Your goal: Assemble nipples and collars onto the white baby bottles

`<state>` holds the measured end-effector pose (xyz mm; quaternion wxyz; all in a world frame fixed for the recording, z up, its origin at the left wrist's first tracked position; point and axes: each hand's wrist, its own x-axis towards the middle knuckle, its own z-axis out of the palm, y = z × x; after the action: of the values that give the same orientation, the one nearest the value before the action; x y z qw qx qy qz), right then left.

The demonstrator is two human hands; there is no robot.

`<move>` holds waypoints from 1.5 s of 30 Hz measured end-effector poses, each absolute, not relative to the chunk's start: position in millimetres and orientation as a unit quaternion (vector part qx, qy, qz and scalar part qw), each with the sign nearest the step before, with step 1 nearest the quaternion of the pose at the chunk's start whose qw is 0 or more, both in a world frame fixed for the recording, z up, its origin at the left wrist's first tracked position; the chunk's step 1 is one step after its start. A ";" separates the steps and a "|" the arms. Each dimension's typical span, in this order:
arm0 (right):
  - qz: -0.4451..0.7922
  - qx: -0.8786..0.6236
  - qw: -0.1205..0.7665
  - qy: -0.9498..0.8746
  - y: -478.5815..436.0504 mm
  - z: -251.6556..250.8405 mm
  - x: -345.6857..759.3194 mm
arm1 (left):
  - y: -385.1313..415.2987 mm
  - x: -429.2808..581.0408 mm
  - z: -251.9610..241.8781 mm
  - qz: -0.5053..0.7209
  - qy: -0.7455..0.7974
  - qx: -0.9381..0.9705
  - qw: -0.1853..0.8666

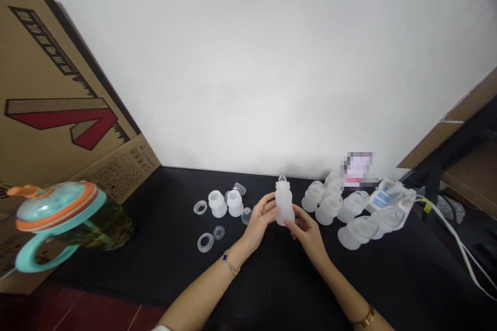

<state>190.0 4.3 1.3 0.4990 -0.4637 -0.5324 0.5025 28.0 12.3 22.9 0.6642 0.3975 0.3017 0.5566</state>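
A translucent white baby bottle (284,204) with a clear nipple at its top stands upright between my hands. My left hand (263,217) grips its left side, and my right hand (306,227) closes on its lower right side. To the left are two open white bottles (217,204), a ring (200,207), another ring (205,242), a small clear nipple (219,232), a clear piece (246,215) and a clear cap (239,189). Several bottles with clear covers (329,209) are grouped to the right.
A large teal-lidded jug (58,207) is at the left, before a cardboard box (42,77). The black table (163,279) meets a white wall (248,62). A white power strip (392,199) with cables lies at the right.
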 end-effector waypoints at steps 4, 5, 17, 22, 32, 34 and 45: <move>0.514 -0.461 0.498 -0.525 3.9 2.2 189.6 | 12.9 26.9 23.4 0.565 0.299 0.395 0.660; 0.516 -0.460 0.495 -0.526 3.7 1.9 189.4 | 12.9 26.8 23.7 0.564 0.302 0.393 0.661; 0.516 -0.462 0.502 -0.518 2.4 2.2 188.7 | 15.0 24.6 24.1 0.545 0.335 0.456 0.618; 0.549 -0.452 0.515 -0.479 3.0 5.9 189.1 | 15.9 14.2 27.9 0.504 0.454 0.640 0.361; 0.581 -0.461 0.521 -0.423 2.5 10.1 187.9 | 5.4 7.6 41.7 0.126 0.752 0.647 -0.036; 0.581 -0.461 0.520 -0.423 2.7 9.3 188.0 | 4.7 9.0 40.5 0.095 0.753 0.651 -0.031; 0.576 -0.465 0.530 -0.413 1.5 9.8 185.5 | 15.1 7.3 11.3 0.282 0.644 0.686 0.187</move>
<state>185.5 1.5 9.8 0.5303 -0.4651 -0.4127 0.5763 7.3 15.1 11.3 0.1868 0.6861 0.6439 0.2822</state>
